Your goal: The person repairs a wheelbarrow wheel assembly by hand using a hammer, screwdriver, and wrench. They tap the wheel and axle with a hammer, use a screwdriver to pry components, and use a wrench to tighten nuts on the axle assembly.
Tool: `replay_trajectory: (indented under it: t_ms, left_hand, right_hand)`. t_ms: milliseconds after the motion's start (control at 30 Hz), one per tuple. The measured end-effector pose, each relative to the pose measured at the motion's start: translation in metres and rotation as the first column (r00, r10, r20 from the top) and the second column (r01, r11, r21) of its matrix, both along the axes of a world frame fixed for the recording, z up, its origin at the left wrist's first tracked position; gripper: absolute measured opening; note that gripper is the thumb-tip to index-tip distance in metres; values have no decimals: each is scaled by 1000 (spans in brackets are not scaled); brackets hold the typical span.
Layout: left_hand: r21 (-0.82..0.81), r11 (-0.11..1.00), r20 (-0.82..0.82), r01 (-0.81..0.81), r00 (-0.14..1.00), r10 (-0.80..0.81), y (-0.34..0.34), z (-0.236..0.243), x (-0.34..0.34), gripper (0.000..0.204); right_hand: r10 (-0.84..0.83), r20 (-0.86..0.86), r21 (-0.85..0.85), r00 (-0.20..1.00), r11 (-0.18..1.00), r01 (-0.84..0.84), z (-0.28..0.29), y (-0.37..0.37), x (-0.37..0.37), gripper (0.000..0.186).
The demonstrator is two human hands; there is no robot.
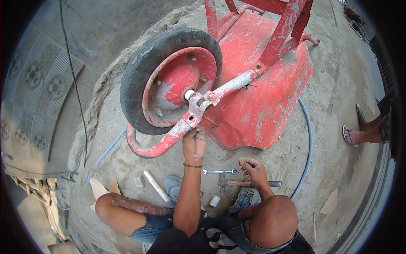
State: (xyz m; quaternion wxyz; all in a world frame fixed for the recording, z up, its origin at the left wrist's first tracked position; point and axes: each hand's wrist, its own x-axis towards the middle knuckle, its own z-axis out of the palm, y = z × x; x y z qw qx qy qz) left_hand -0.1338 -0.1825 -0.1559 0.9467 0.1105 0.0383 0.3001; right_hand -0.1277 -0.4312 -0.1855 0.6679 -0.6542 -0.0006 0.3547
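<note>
Basically, L hand up at w/barrow bracket; R hand nr wrench.

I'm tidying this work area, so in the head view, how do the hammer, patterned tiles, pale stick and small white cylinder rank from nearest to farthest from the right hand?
From the right hand:
1. Hammer: just below it in the view.
2. Small white cylinder: lower left, between the shoes.
3. Pale stick: farther left.
4. Patterned tiles: far left.
</note>
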Motion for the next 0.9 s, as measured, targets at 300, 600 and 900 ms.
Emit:
replay_trajectory:
  t_ms: [300,600,900]
  left_hand:
    - [-322,937,137,133,986,-93,-16,2,-1,29]
    - [-66,995,-80,-74,994,69,-10,7,0,28]
    - [-236,972,26,13,1000,-7,-13,12,-3,27]
  right_hand:
    - [12,-11,2,1000,1000,-12,2,8,2,26]
    - [-1,-24,20,1000,1000,1,0,6,-2,27]
    - [-10,-17,16,1000,1000,10,0,6,-2,27]
